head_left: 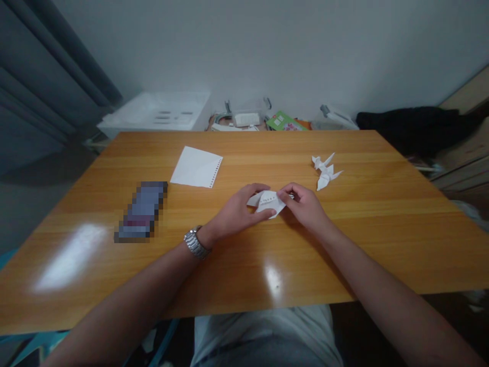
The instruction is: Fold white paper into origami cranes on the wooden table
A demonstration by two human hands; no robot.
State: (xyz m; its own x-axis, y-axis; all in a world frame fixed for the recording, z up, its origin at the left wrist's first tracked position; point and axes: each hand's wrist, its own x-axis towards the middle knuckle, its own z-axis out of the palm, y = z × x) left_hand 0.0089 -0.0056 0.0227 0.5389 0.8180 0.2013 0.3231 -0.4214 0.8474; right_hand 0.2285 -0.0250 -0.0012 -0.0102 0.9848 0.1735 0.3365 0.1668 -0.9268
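Note:
A partly folded piece of white paper (268, 203) lies on the wooden table (244, 265) between my two hands. My left hand (237, 213), with a metal watch at the wrist, pinches its left side with thumb and fingers. My right hand (303, 204) pinches its right edge, fingers curled over the paper. A finished white paper crane (326, 172) sits on the table to the right, beyond my right hand and apart from it. A flat white sheet with punched holes (196, 167) lies to the far left of my hands.
A pixelated dark oblong thing (141, 211) lies on the table's left part. Behind the far edge are a white plastic box (156, 113), a green booklet (284, 122), small clutter and dark cloth (416, 126) on the right. A grey curtain hangs at the left.

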